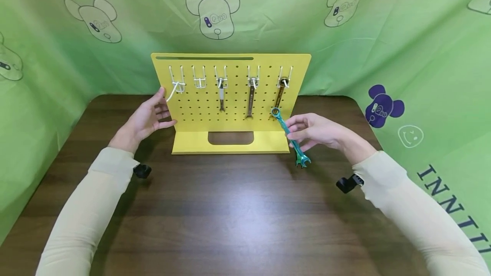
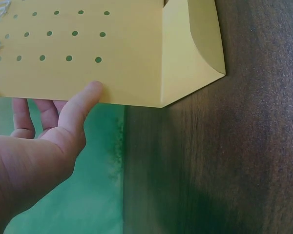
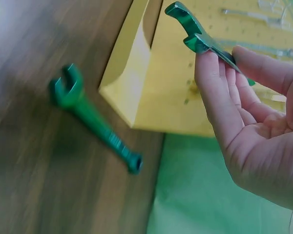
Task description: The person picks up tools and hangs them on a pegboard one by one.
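At the left edge of the yellow pegboard (image 1: 192,125), my left hand (image 1: 147,116) grips the panel, thumb on the front face and fingers behind. My right hand (image 1: 316,131) pinches a shiny green combination wrench (image 1: 283,123) by its shaft, near the board's lower right corner. Its ring end overlaps the lower part of the rightmost hanging wrench (image 1: 280,95) in the head view. On the table below lies a second green wrench (image 3: 97,119), open end toward the front; the held one mostly covers it in the head view.
Two more wrenches, a small one (image 1: 221,95) and a longer one (image 1: 251,101), hang from white hooks. Further left are a long white hook (image 1: 176,87) and a short hook (image 1: 199,82) with nothing on them. A green printed curtain (image 1: 257,20) surrounds the brown wooden table (image 1: 230,208).
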`<state>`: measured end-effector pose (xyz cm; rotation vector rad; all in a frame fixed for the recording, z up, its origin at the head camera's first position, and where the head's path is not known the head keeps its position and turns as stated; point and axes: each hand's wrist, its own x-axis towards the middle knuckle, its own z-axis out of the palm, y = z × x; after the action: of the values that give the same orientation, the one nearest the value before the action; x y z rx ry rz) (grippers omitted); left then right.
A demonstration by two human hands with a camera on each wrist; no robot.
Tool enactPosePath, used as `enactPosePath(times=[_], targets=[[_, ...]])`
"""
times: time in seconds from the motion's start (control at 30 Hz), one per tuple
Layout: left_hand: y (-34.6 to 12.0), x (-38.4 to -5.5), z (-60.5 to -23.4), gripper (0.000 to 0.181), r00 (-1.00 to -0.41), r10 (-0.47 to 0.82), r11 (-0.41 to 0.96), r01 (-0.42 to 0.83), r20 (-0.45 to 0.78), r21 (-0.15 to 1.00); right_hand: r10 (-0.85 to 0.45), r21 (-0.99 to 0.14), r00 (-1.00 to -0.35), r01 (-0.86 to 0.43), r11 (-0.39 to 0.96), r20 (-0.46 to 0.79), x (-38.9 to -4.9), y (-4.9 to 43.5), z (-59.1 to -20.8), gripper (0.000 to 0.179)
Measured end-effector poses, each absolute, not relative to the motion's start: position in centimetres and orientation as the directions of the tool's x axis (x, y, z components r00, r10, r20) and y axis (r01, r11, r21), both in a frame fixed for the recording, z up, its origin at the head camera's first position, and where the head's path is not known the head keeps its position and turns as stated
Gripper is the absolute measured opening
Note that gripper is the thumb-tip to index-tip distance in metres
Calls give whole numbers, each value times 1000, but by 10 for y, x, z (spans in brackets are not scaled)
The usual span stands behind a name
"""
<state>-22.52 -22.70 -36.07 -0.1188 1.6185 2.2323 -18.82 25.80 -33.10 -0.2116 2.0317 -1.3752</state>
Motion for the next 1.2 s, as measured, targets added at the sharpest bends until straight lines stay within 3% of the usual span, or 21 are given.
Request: enactPosePath(times=[0.67, 0.9, 1.2], targets=[[-225, -225, -358, 42, -928, 261, -258, -332, -266, 907, -582, -886, -728, 74, 458, -362, -196, 159, -305, 46], [-228, -223, -359, 38, -929, 251, -280, -337, -271, 899, -597, -920, -744, 59, 388, -300, -203, 132, -300, 35], [-225, -224, -360, 42, -929, 247, -267, -338, -275, 902, -639, -968, -750, 6, 251, -170, -199, 106, -302, 35]])
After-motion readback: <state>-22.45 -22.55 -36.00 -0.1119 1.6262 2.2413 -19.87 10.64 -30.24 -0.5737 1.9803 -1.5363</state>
